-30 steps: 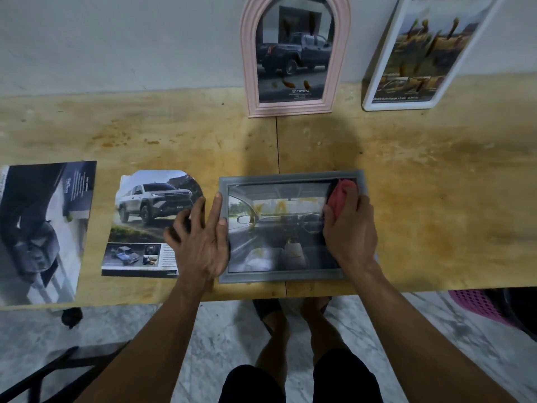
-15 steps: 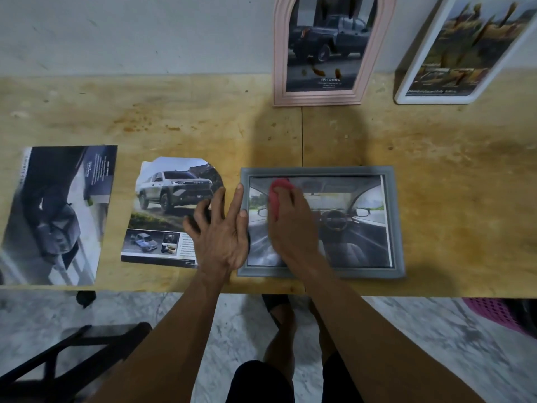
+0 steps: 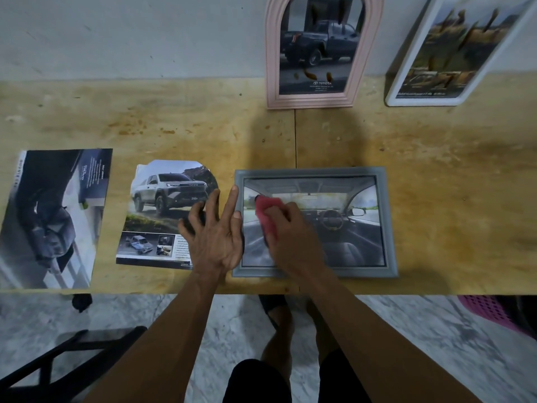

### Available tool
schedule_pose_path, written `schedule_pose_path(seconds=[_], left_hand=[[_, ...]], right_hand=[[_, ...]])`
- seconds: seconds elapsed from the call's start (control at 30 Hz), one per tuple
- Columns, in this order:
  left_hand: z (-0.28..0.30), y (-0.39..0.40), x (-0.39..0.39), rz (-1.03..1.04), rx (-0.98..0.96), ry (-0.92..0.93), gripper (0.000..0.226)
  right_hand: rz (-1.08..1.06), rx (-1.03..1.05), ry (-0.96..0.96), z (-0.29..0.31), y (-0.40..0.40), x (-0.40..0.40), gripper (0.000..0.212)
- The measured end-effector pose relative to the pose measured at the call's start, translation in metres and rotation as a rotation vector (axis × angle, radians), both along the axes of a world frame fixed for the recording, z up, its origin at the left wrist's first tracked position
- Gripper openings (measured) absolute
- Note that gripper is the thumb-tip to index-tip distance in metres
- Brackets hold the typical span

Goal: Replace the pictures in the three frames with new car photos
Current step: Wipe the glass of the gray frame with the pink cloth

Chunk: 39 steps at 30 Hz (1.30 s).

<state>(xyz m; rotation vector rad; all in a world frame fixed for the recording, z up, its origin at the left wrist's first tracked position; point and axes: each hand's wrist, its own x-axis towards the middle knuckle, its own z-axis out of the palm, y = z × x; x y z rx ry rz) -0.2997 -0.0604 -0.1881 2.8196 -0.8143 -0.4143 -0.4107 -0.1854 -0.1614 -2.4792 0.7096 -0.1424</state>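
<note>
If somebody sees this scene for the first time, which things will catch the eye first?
First, the right hand pressing a red cloth on the glass of the grey frame lying near the table's front edge. Then the pink arched frame with a dark pickup, leaning against the wall behind.

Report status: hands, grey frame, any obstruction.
Left hand flat, steadying grey frame at its left edge. Right hand presses red cloth on the glass. Nothing blocking.
</note>
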Motion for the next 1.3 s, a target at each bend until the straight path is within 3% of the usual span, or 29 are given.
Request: schedule_pose_path(seconds=[0.2, 0.43, 0.53, 0.63, 0.73, 1.0, 1.3], left_hand=[[-0.001, -0.001, -0.002, 0.012, -0.002, -0.004, 0.050], [-0.002, -0.003, -0.001, 0.001, 0.013, -0.009, 0.052], [-0.001, -0.003, 0.001, -0.015, 0.018, -0.009, 0.054], [-0.001, -0.003, 0.002, -0.021, 0.014, -0.011, 0.053], [-0.001, -0.002, 0.000, -0.015, 0.006, -0.022, 0.053], [-0.003, -0.002, -0.001, -0.002, -0.014, -0.007, 0.050], [-0.004, 0.001, 0.001, -0.017, 0.004, -0.013, 0.052]], right_hand=[[-0.326, 0.033, 0.087, 0.008, -0.065, -0.041, 0.045], [-0.603, -0.050, 0.105, 0.007, -0.094, -0.065, 0.037], [-0.546, -0.248, 0.184, 0.002, -0.086, -0.061, 0.044], [-0.476, -0.307, 0.227, -0.008, -0.081, -0.057, 0.053], [-0.497, -0.218, 0.140, -0.010, -0.082, -0.045, 0.032], [-0.308, 0.118, -0.012, -0.002, -0.014, 0.016, 0.037], [-0.047, -0.034, 0.003, -0.011, 0.037, -0.008, 0.037]])
